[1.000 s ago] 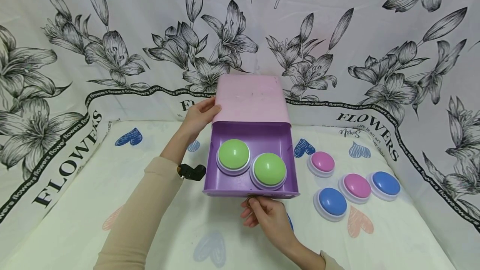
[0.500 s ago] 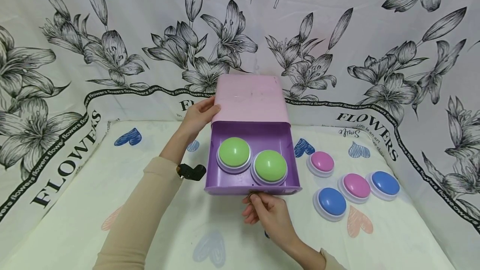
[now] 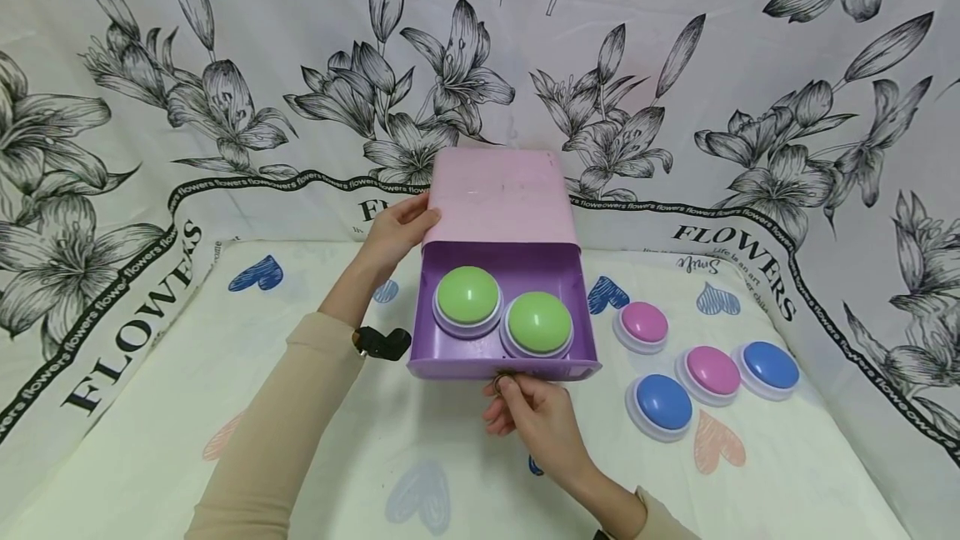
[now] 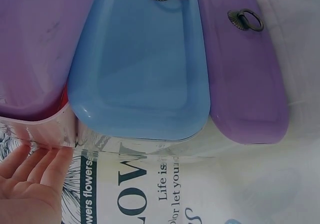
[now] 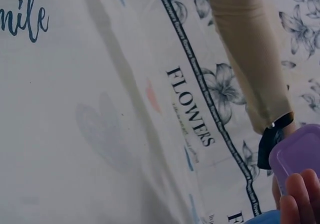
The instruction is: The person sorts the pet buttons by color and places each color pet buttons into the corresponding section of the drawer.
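Your right hand (image 3: 542, 419) pinches the ring pull (image 3: 498, 385) of the purple drawer (image 3: 457, 369).
That drawer stands out from the pink cabinet (image 3: 501, 197), holding two green-domed buttons (image 3: 467, 296) side by side; your left hand (image 3: 396, 232) lies against the cabinet's left wall, fingers straight. Off to the right, two pink-domed buttons (image 3: 713, 371) and two blue-domed buttons (image 3: 663, 402) sit on the heart-print cloth (image 3: 337, 457).

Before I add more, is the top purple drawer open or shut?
Open: the drawer sticks out from the pink cabinet, showing two green buttons inside.
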`<move>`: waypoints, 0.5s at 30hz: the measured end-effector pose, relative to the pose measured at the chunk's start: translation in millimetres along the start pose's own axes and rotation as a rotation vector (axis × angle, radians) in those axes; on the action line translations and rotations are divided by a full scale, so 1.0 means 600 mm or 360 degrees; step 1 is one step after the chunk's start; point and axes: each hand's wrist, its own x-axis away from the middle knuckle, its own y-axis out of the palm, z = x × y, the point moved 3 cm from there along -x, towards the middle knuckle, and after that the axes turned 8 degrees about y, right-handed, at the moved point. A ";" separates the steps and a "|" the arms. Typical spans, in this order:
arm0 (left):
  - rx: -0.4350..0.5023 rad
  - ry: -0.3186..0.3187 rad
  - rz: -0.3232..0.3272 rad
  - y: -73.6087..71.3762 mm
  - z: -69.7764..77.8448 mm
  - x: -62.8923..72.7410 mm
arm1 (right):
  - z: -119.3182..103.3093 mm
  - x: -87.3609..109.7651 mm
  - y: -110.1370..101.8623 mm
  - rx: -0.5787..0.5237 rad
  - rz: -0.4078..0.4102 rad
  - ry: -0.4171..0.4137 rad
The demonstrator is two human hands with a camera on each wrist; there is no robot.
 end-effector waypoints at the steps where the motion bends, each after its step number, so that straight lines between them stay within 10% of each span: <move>1: -0.0002 -0.0001 0.0001 0.000 0.000 0.000 | 0.005 -0.003 0.000 -0.0005 0.0004 0.0010; 15: -0.0001 0.0014 -0.0018 -0.001 -0.001 0.000 | 0.006 -0.051 -0.013 -0.0014 0.0045 -0.0031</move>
